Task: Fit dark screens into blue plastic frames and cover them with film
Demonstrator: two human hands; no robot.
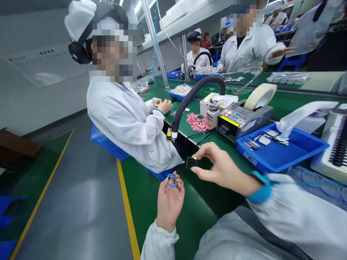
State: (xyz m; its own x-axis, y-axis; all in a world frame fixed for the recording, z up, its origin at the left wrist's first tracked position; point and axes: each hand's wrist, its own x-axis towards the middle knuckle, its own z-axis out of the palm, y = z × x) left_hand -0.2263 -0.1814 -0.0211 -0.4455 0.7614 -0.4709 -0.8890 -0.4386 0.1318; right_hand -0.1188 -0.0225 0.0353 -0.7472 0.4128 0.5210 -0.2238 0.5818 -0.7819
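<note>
My left hand (170,202), palm up, pinches a small blue plastic frame (168,180) with an open middle between thumb and fingers. To the right and a little higher, my right hand (219,166) grips a small dark square piece (191,163) by its edges between thumb and forefinger. It looks thin and glossy; its exact kind I cannot make out. The two pieces are apart, both held in the air in front of the bench edge. A blue band (260,189) circles my right wrist.
A grey tape dispenser (241,121) stands on the green bench, beside pink strips (197,122) and a bottle (213,116). A blue tray (287,153) holds black-and-white pieces. A black flexible hose (187,103) arches over the bench edge. A co-worker in white (121,115) sits at the left.
</note>
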